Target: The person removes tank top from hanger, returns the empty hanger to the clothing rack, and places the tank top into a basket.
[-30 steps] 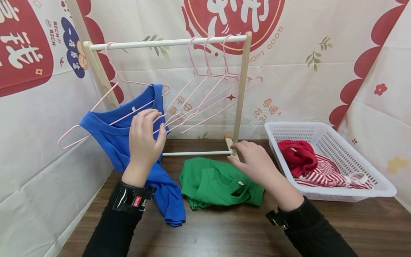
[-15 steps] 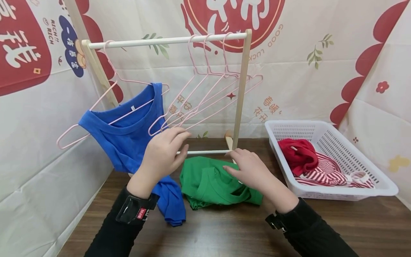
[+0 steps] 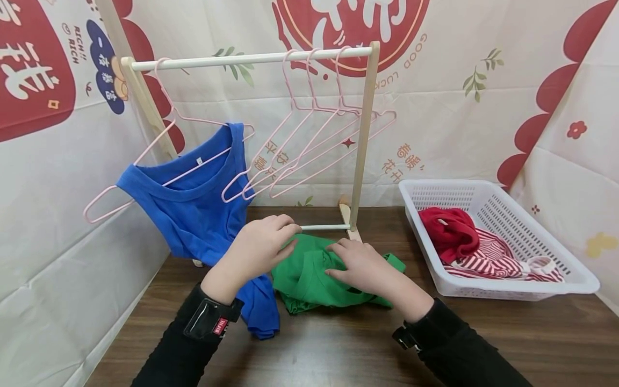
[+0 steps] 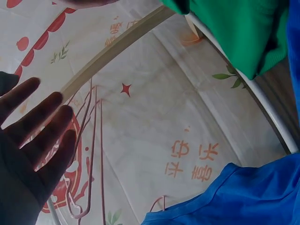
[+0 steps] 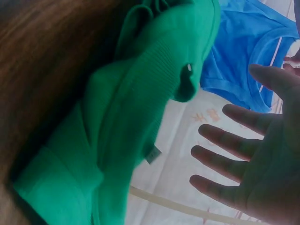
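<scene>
A crumpled green shirt point(image 3: 309, 287) lies on the table below both hands. My left hand point(image 3: 263, 244) is over the shirt's left side, its fingers spread and holding nothing, as the left wrist view also shows. Over the shirt's right part is my right hand point(image 3: 360, 269); in the right wrist view its fingers point(image 5: 220, 185) are spread apart beside the green cloth point(image 5: 126, 103). To the left, a blue sleeveless top point(image 3: 193, 209) hangs on a pink hanger point(image 3: 162, 137), its lower end trailing onto the table behind my left wrist.
The clothes rack has a white rail point(image 3: 251, 59) and wooden posts point(image 3: 365, 134). Several bare pink hangers point(image 3: 314, 110) hang near its right end. At the right, a white basket point(image 3: 522, 220) holds a red garment point(image 3: 450, 234) and a red-and-white striped one point(image 3: 503, 263).
My left hand has come down and right from beside the blue top to the green shirt. The right hand has moved a little left and down over that shirt.
</scene>
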Tool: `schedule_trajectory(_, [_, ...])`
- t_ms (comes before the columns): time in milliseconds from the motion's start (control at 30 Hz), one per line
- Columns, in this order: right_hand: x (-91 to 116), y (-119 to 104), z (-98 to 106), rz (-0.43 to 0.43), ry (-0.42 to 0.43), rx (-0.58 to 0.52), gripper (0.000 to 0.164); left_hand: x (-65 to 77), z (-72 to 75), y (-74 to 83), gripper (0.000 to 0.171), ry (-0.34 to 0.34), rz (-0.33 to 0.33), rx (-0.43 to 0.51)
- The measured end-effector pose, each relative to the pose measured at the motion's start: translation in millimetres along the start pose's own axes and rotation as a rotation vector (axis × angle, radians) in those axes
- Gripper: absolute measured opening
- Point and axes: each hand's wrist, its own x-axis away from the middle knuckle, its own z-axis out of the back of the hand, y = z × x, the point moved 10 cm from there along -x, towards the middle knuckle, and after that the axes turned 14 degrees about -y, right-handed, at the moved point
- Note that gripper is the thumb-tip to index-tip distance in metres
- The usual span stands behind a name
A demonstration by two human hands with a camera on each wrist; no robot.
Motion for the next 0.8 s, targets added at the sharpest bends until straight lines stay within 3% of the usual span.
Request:
schedule_trajectory(367, [-16, -2, -38, -0.033, -0.227, -0.092, 0.088, -0.8, -31.0, -3.3, 0.019, -0.171, 0.052, 0.009])
schedule_trajectory(567, [-23, 4, -54, -0.083, -0.324, -0.139, 0.099, -1.7, -38.7, -2.5, 0.02, -0.208, 0.059, 0.006])
schedule_trajectory(800, [-35, 15, -69, -0.114, -0.402, -0.204, 0.099, -1.6, -41.6, -1.7, 0.02, -0.221, 0.068, 0.021])
